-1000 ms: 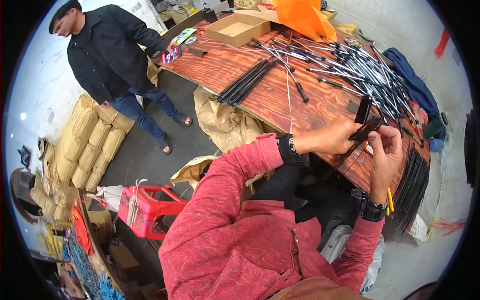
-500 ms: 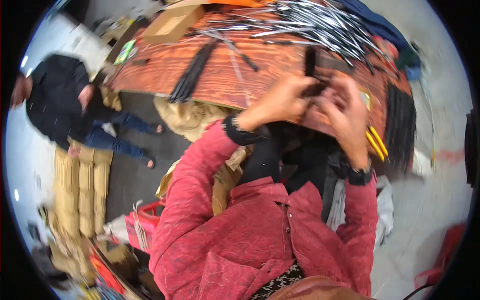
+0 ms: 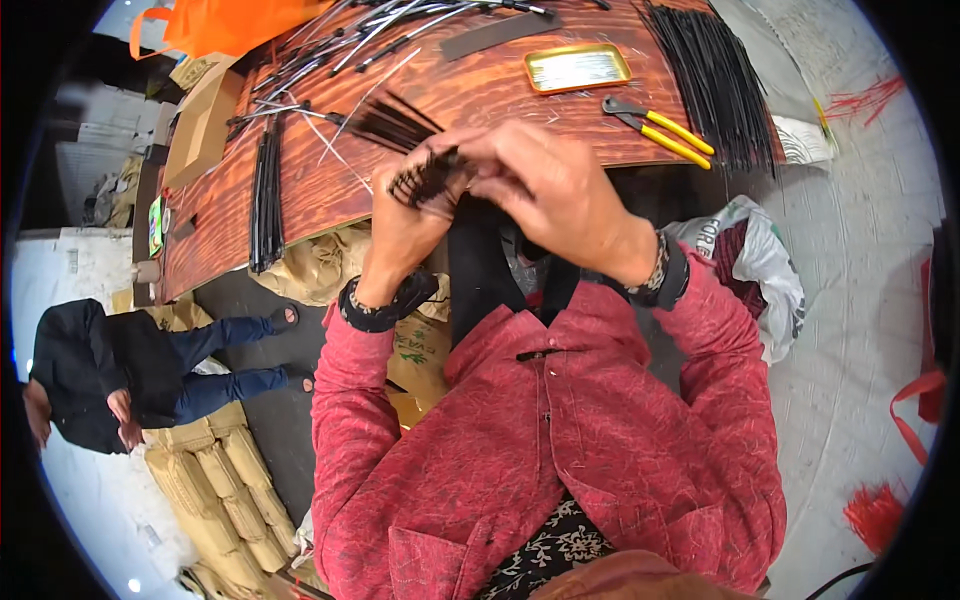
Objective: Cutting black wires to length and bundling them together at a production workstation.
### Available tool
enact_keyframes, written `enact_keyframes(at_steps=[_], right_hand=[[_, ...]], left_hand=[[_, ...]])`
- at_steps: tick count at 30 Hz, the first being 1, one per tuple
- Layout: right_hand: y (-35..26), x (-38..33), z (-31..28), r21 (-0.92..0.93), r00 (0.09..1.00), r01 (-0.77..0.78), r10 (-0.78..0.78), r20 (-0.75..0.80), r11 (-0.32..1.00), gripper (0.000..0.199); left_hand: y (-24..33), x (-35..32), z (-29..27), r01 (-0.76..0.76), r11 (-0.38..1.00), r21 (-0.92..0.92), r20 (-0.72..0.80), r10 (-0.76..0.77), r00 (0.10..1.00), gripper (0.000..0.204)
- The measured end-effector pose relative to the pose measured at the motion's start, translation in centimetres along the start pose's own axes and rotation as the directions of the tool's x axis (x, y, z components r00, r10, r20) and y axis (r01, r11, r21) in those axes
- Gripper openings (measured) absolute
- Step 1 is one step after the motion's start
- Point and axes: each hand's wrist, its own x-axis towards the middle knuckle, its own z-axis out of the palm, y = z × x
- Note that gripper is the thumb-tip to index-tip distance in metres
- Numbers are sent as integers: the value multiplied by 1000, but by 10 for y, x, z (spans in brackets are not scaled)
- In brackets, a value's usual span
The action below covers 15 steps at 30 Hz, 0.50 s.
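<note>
My left hand [image 3: 405, 215] is closed around a bundle of thin black rods [image 3: 393, 124], just over the table's front edge. The rods fan out from the fist toward the upper left, and their near ends show as dark tips by the thumb. Against those near ends my right hand [image 3: 560, 185] has its fingers pinched together; whatever lies between them is hidden. Yellow-handled pliers [image 3: 672, 135] lie to the right on the wooden table [image 3: 480, 90]. Behind them is a shallow gold-rimmed tin [image 3: 580, 90] of thin silvery pins.
Many black rods [image 3: 705, 75] are spread at the table's right end, with another black bundle [image 3: 266, 205] at left. Silver-and-black rods [image 3: 385, 25], a dark flat strip [image 3: 497, 37], an open cardboard box [image 3: 205, 130] and an orange bag [image 3: 215, 28] lie farther back. A person [image 3: 125, 375] stands at left.
The view has swung, so the table's right side shows more. My hands are now farther left in it, and the black bundle in my left hand shows more plainly.
</note>
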Motion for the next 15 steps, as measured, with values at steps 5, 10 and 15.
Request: enact_keyframes(at_steps=[5, 10, 15], right_hand=[[-7, -42, 9, -39, 999, -12, 10, -43, 999, 34], [-12, -75, -3, 10, 980, -148, 146, 135, 989, 31], [-1, -79, -28, 50, 882, -291, 248, 401, 955, 28]], left_hand=[[11, -22, 14, -102, 985, 138, 31, 98, 995, 29], [-3, -44, 25, -270, 944, 189, 137, 247, 959, 31], [-8, -60, 38, -210, 949, 236, 128, 184, 975, 26]])
